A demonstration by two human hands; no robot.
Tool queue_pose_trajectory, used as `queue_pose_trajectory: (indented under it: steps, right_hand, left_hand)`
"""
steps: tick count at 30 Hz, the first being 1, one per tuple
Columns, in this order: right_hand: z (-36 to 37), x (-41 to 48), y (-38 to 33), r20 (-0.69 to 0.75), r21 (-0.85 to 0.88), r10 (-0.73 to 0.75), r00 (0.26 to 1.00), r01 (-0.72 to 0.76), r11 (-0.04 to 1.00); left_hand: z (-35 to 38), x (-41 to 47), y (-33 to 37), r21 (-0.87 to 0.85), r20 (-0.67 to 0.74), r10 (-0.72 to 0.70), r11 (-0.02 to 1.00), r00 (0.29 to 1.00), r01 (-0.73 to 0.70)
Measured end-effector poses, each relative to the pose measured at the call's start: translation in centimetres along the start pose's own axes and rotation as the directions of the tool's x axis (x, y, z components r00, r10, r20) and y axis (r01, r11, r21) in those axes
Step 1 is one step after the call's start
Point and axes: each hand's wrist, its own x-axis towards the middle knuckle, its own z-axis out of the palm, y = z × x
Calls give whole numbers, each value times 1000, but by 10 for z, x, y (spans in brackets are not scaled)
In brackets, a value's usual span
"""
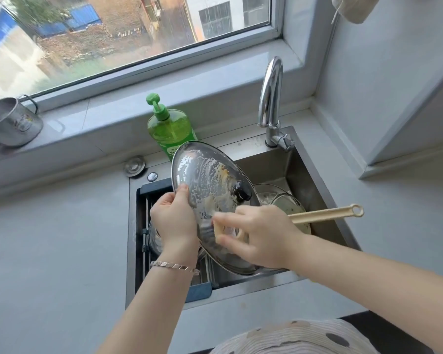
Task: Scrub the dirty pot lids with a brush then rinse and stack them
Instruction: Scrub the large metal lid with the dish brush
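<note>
A large glass pot lid with a black knob and a metal rim stands tilted over the sink, smeared with foam and yellowish residue. My left hand grips its left edge. My right hand holds a beige long-handled brush, whose head presses against the lid's lower part; the handle points right. Behind the lid, more glass lids lie in the sink's right half.
The steel sink has a dark drain rack on its left side with glassware in it. A green soap bottle stands behind the sink, the tap at the back right. A metal mug sits on the windowsill.
</note>
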Motion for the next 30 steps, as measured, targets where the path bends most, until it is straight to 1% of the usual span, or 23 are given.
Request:
queue_pose_trajectory:
  steps: [2, 3, 4, 6, 8, 9, 11, 12, 14, 15, 18, 19, 21, 24, 26, 28, 29, 30]
  right_hand:
    - [-3, 21, -1, -96, -2, 49, 994, -50, 999]
    - [-3, 26, -2, -124, -2, 40, 992, -40, 999]
    - [-2, 25, -5, -117, -4, 8, 993, -8, 1000]
    - [0, 4, -7, -12, 20, -62, 998, 62, 998]
    - [4, -26, -2, 105, 42, -98, 990, 94, 995]
    - [5, -35, 2, 137, 33, -102, 985, 99, 995]
    - [5, -29, 6, 108, 11, -76, 991, 75, 997]
    - [4, -19, 6, 61, 3, -58, 996, 58, 998]
    - [2, 1, 2, -51, -8, -66, 997, 65, 998]
    - [1, 5, 0, -56, -3, -79, 995, 79, 997]
    - [4, -21, 5, 85, 71, -99, 991, 93, 993]
    - [6, -34, 12, 117, 76, -87, 989, 78, 994]
    - [6, -45, 27, 155, 50, -11, 988, 3, 999]
    - [7, -37, 33, 63, 27, 100, 993, -102, 994]
    - [12, -39, 26, 73, 54, 88, 993, -92, 994]
    - [16, -51, 21, 129, 63, 53, 990, -62, 996]
    - [13, -53, 25, 127, 69, 100, 987, -110, 992]
    - [9, -51, 34, 97, 71, 202, 974, -210, 975]
  left_hand:
    - [5, -6, 1, 4, 19, -35, 999, 999, 35]
    - [7, -7, 2, -11, 12, -80, 997, 997, 81]
    - [6, -6, 2, -38, 2, -131, 991, 991, 131]
    - [2, -3, 5, -61, -13, -178, 982, 984, 177]
    - [-4, -2, 5, 2, -28, -142, 990, 989, 142]
    - [-6, -3, 5, 28, -33, -114, 993, 993, 115]
    - [-5, -6, 3, 52, -31, -86, 995, 996, 87]
    - [-3, -7, 3, 57, -28, -88, 994, 996, 89]
    - [2, -10, 4, 49, -31, -124, 991, 992, 125]
    - [3, -10, 4, 22, -40, -156, 987, 987, 157]
    - [-4, 1, 5, -105, -74, -248, 965, 966, 240]
    - [-6, 4, 5, -121, -89, -252, 963, 964, 240]
    - [-9, 5, 4, -124, -107, -247, 964, 963, 233]
    - [-6, 3, 10, -152, -134, -266, 957, 955, 246]
    - [-4, 5, 18, -202, -146, -291, 945, 946, 259]
    - [-6, 7, 23, -224, -143, -294, 940, 945, 258]
    - [-7, 6, 24, -229, -132, -298, 937, 945, 263]
    - [-7, 4, 25, -234, -120, -308, 933, 944, 274]
